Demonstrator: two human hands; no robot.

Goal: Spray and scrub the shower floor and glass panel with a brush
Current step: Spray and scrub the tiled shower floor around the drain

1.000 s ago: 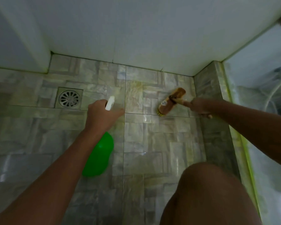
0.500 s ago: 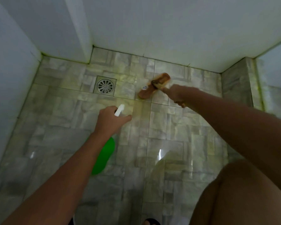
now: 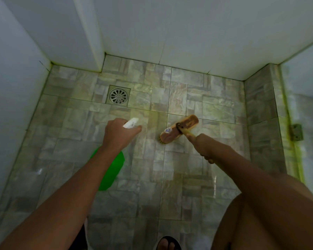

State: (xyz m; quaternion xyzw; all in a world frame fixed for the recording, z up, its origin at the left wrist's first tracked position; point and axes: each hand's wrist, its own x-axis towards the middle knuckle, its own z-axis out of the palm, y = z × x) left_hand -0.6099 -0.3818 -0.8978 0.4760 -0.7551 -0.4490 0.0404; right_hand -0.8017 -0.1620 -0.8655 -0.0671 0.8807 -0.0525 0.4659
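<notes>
In the head view the brush lies bristle-side down on the floor, right of centre, its oblong wooden block running from about 8 o'clock to 2 o'clock; a small label sits near its lower-left end. Its yellowish handle leaves the block's middle and points toward 4 o'clock into the right hand, whose fingers are curled tight round it, the handle's end peeping out below the fist. The left hand is wrapped round the neck of the bottle, index finger stretched forward along the trigger; the white nozzle points toward 1 o'clock, and the smooth green plastic body hangs under the wrist toward 7 o'clock. The floor is glossy stone-look tile in grey-green blocks, with thin grout lines and bright glints. A square steel drain with round petal slots sits at 11 o'clock from the brush, well apart. The glass stands at 3 o'clock, cloudy, with yellow-green staining along its frame and a metal hinge.
</notes>
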